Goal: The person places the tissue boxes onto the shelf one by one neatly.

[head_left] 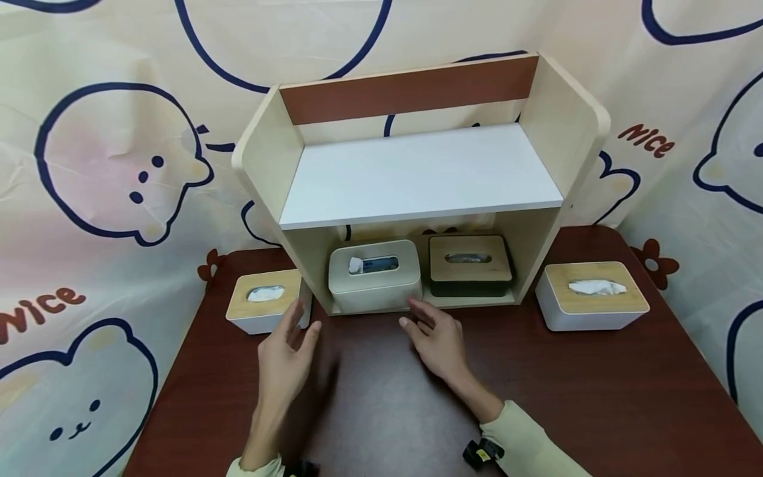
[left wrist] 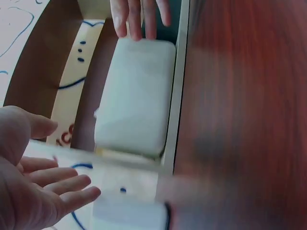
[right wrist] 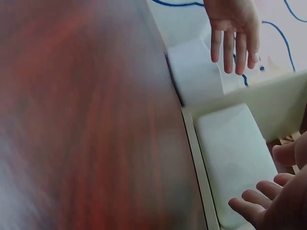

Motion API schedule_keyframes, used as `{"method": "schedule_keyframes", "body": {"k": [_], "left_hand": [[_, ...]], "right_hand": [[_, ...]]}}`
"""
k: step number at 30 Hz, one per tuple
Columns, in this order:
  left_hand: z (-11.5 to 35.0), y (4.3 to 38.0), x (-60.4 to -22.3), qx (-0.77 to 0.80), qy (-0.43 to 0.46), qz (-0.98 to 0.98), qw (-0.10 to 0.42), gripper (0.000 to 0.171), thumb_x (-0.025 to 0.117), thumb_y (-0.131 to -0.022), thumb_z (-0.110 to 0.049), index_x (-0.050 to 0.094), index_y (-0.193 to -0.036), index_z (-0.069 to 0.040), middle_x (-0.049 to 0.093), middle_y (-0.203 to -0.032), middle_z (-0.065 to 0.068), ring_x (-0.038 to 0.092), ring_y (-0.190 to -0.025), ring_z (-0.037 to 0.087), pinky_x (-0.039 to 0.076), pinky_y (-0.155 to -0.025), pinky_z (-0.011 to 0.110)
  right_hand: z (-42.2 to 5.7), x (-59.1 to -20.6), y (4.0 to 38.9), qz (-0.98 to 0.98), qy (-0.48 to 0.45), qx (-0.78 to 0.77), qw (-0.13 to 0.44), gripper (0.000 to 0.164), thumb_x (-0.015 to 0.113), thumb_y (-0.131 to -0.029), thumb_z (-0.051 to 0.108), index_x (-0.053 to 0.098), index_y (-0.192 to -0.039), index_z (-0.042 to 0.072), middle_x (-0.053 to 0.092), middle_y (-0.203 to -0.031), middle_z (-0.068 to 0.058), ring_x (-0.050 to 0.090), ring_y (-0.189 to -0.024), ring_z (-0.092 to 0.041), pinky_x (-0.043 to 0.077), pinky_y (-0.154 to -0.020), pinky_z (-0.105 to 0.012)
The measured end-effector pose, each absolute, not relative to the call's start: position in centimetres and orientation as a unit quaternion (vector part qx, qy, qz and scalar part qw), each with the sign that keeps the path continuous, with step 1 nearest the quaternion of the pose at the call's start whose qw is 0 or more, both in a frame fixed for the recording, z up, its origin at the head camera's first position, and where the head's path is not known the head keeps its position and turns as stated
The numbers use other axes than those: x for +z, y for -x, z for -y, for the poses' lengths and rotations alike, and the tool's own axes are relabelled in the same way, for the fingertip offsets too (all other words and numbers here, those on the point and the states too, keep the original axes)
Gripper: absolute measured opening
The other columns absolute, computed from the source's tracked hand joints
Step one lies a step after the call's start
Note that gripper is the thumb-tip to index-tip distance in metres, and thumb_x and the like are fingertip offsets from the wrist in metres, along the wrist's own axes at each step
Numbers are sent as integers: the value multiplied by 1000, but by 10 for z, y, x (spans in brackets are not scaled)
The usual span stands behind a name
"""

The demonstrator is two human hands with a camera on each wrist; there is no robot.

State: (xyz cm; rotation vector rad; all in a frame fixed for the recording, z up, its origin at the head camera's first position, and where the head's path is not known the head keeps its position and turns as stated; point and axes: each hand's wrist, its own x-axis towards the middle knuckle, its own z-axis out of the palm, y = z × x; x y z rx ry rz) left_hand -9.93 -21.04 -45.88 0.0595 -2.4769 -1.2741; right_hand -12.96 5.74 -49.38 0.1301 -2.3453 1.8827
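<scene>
A pale grey tissue box (head_left: 375,285) with an oval slot stands on the lower level of a cream shelf unit (head_left: 420,218); a small white-and-blue item shows in its slot. My left hand (head_left: 285,358) is held with fingers spread, in front of the white tissue box with a wooden lid (head_left: 247,324) left of the shelf. By the pale box's right front corner is my right hand (head_left: 438,338), its fingers loosely extended. Both hands hold nothing. In the left wrist view, the pale box (left wrist: 136,96) lies between the two hands.
A dark green tissue box with a wooden lid (head_left: 471,265) sits beside the pale one on the lower level. Another white box with a wooden lid (head_left: 590,298) stands right of the shelf. All rest on a dark brown table (head_left: 393,397) against a cartoon-printed backdrop (head_left: 119,265).
</scene>
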Motion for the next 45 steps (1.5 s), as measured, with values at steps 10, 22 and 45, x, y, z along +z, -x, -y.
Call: {"method": "schedule_keyframes", "body": {"k": [10, 22, 45], "left_hand": [[259, 91, -458, -447, -75, 875, 169, 58, 72, -105, -15, 52, -158, -4, 62, -154, 19, 63, -139, 35, 45, -98, 0], [308, 91, -460, -420, -185, 873, 164, 60, 71, -106, -28, 52, -160, -12, 60, -157, 17, 62, -141, 36, 45, -97, 1], [356, 119, -485, -508, -181, 837, 91, 87, 74, -104, -27, 22, -173, -17, 28, -178, 8, 29, -164, 32, 34, -131, 39]], "right_hand": [[-15, -499, 118, 767, -100, 634, 34, 49, 79, -99, 16, 67, -144, 4, 69, -146, -13, 68, -133, -34, 60, -104, -48], [31, -503, 129, 754, -148, 639, 2, 49, 77, -101, 15, 65, -146, 0, 68, -147, -13, 67, -135, -31, 59, -106, -48], [97, -515, 148, 771, -231, 590, -59, 72, 73, -105, 25, 39, -165, 3, 36, -173, -18, 42, -157, -29, 55, -112, -31]]}}
